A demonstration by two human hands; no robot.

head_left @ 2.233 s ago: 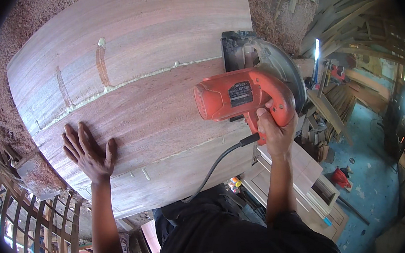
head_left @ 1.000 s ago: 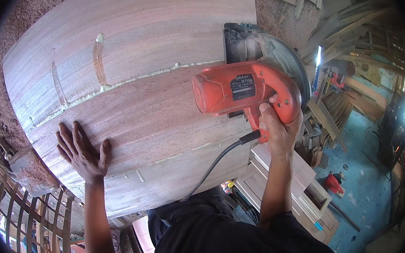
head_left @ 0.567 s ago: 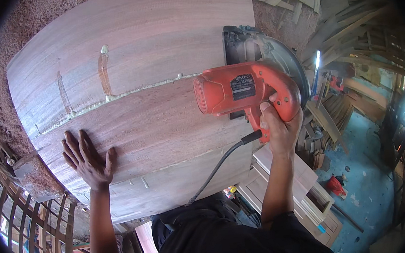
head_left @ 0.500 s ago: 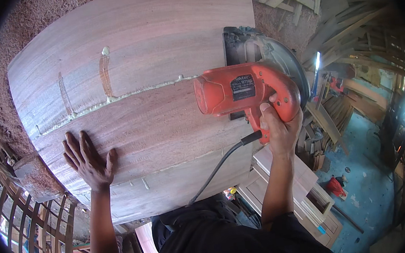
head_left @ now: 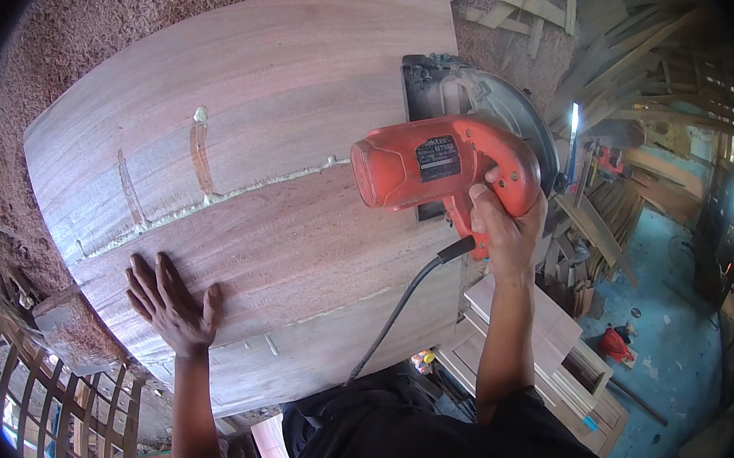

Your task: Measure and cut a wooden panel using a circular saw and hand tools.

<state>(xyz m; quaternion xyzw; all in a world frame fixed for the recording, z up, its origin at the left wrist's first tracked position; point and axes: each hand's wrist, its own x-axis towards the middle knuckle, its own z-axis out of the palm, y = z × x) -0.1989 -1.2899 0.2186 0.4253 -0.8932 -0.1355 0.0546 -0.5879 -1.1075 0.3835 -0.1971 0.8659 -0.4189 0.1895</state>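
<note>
My right hand (head_left: 508, 229) is wrapped around the rear handle of a red circular saw (head_left: 405, 168). The saw's black base plate (head_left: 416, 78) rests on a wide wooden panel (head_left: 294, 209) along its right edge, and the round blade guard (head_left: 509, 96) sticks out past that edge. A black power cord (head_left: 393, 319) runs from the handle back toward my body. Flat on the panel's left part lies my left hand (head_left: 172, 310), fingers spread, holding nothing. Pale glue (head_left: 248, 187) beads along a seam between the boards. The blade itself is hidden.
Wood shavings (head_left: 186, 1) cover the ground beyond the panel. Scrap wood (head_left: 531, 1) lies at the far right. Framed wooden panels (head_left: 566, 369) are stacked near my right arm, beside a blue floor (head_left: 659, 324). A wooden lattice (head_left: 60, 435) stands at left.
The circular saw has slid slightly farther away along the panel's right edge, with my right hand still on it. My left hand stays flat on the panel. The whole view has shifted a little.
</note>
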